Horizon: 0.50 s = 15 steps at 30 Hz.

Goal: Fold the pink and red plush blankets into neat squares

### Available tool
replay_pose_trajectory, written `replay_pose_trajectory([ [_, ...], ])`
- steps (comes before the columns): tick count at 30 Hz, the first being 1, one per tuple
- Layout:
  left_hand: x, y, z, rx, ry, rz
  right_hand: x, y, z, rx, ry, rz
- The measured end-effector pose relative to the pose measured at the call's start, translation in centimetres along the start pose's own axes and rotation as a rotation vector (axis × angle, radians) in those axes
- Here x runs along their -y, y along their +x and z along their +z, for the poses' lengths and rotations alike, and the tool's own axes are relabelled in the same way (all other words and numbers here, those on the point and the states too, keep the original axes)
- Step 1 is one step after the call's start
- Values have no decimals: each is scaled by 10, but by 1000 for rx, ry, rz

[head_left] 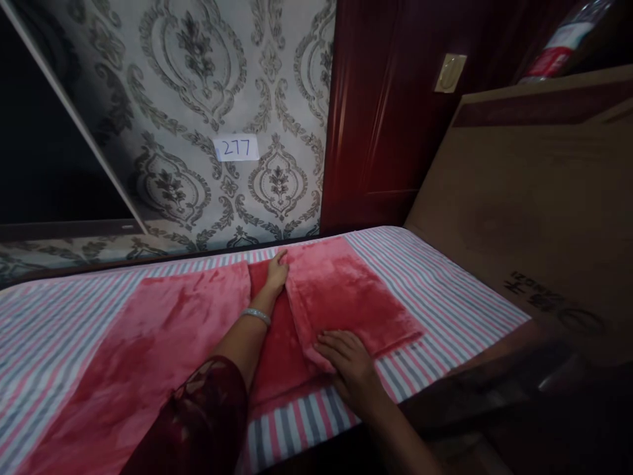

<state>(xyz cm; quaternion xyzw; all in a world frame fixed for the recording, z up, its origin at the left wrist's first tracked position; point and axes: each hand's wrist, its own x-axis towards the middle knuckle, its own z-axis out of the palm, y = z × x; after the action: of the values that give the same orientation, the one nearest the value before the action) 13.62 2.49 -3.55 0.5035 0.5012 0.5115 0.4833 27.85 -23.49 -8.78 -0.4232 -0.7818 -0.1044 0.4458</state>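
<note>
A plush red-and-pink fleece cloth [198, 330] lies over the striped tablecloth, with a section at the right [351, 290] folded over on itself. My left hand [277, 272], with a bracelet at its wrist, reaches to the far end of that folded section, its fingers closed at the edge. At the near corner, my right hand [349, 363] has its fingers over the fold's edge; its thumb is mostly hidden. Between the left part and the fold shows a deeper red strip of the cloth.
The striped tablecloth [425, 277] covers a table against a patterned wall. A large cardboard box [524, 204] stands at the right, with a bottle [554, 59] behind its top edge. A dark screen [54, 145] is at the left, and a "277" paper label [237, 148] is on the wall.
</note>
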Motion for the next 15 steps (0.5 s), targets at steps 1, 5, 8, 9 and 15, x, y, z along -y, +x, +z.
replay_pose_trajectory([
  [1,0,0,0,-9,16,5,0,1,0,1,7,3],
  [5,-4,-2,2,-22,96,16,0,2,1,10,20,16],
  [8,-9,-4,4,-27,173,14,0,3,3,40,42,26],
  [9,-11,-5,4,-30,203,14,1,3,1,59,54,30],
  [15,-32,-9,7,-66,431,66,2,22,-45,334,186,119],
])
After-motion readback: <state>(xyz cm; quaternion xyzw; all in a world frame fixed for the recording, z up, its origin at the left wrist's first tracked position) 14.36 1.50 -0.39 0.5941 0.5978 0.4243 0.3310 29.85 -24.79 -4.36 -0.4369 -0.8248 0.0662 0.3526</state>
